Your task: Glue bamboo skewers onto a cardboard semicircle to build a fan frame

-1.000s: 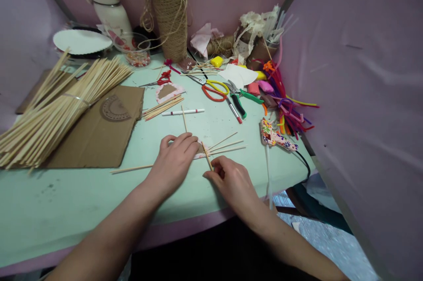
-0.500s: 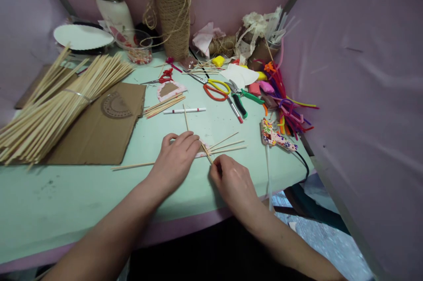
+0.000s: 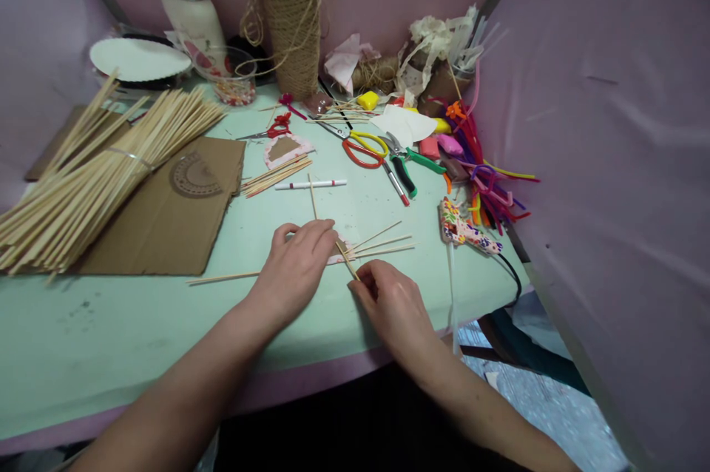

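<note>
My left hand presses down on a small pink-edged cardboard piece, its fingers closed over a thin bamboo stick. That stick shows beyond the fingers and comes out again on the right side. Its near end is pinched between the thumb and finger of my right hand. Several other thin sticks fan out rightward from the cardboard piece. One more stick sticks out to the left from beneath my left hand. Most of the piece is hidden by my left hand.
Behind the hands lie a marker, loose short sticks, scissors and green-handled pruners. A patterned glue gun rests at right. A large stick bundle lies over cardboard at left. Twine stands behind.
My right thumb and finger have shifted slightly toward lower left on the stick's near end, and more of the stick shows there. My left hand stays in place.
</note>
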`<state>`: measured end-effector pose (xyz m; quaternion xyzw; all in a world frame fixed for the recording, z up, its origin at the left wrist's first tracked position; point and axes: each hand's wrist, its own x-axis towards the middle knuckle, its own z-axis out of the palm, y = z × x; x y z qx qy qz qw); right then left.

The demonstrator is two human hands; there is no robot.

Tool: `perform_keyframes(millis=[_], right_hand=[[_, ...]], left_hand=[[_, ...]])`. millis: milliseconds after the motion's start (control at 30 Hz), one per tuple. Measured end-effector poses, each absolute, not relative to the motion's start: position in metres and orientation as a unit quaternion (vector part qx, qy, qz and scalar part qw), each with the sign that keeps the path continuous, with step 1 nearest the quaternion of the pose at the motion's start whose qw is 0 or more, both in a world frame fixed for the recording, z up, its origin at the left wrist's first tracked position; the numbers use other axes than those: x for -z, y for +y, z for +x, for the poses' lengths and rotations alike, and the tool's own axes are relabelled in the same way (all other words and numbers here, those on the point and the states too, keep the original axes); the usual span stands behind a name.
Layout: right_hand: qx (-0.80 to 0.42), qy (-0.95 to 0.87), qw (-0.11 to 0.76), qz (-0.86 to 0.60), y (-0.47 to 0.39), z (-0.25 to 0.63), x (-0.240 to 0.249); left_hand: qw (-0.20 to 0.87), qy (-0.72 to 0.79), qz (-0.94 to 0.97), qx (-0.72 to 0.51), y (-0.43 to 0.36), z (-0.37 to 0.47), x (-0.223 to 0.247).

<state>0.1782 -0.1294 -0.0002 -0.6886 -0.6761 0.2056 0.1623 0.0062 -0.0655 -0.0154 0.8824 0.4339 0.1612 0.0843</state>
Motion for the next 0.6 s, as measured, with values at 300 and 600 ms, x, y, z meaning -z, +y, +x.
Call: perform_keyframes(millis=[300,600], right_hand=[[-0.226,-0.666,0.167,-0.691,-0.127,0.179,-0.002],[-0.207,-0.697,0.13,-0.674,-0.127,0.176,-0.011]], left_hand=[[0.092,0.445,0.875,-0.166,-0.066,0.008,0.017],[0.09,0.445,0.877,-0.157,-0.067,0.008,0.016]])
